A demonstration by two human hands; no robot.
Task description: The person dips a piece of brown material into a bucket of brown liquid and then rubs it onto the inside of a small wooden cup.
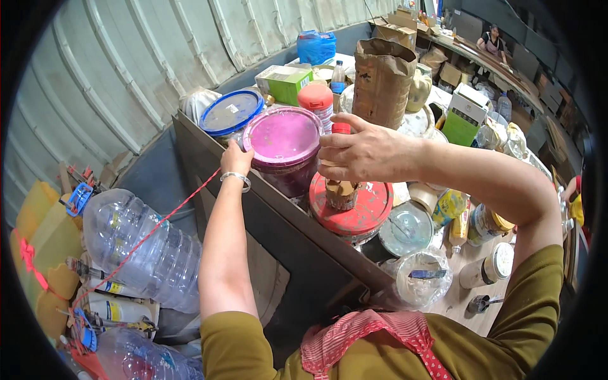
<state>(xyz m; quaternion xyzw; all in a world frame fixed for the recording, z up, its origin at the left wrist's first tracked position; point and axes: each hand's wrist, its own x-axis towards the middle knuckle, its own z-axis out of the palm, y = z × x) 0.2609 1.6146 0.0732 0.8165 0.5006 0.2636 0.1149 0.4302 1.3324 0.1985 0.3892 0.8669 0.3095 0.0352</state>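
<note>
My right hand (373,151) is closed around a small bottle with a red cap (341,128). The bottle's brown, stained lower end (341,195) shows below my fingers, just over the red bucket lid (364,206). My left hand (236,159) is curled at the edge of the dark panel, its thumb side against the rim of a purple-lidded bucket (283,136). What those fingers hold, if anything, is hidden. A blue-rimmed bucket (232,112) stands just beyond my left hand. A red string (161,221) runs up to my left wrist.
A dark panel (297,247) edges the crowded table. Behind the buckets stand a tall brown paper bag (382,82), green-and-white boxes (285,84) and a pink-lidded jar (315,98). Large clear plastic bottles (142,247) lie at left. Another person (493,43) is at the far right.
</note>
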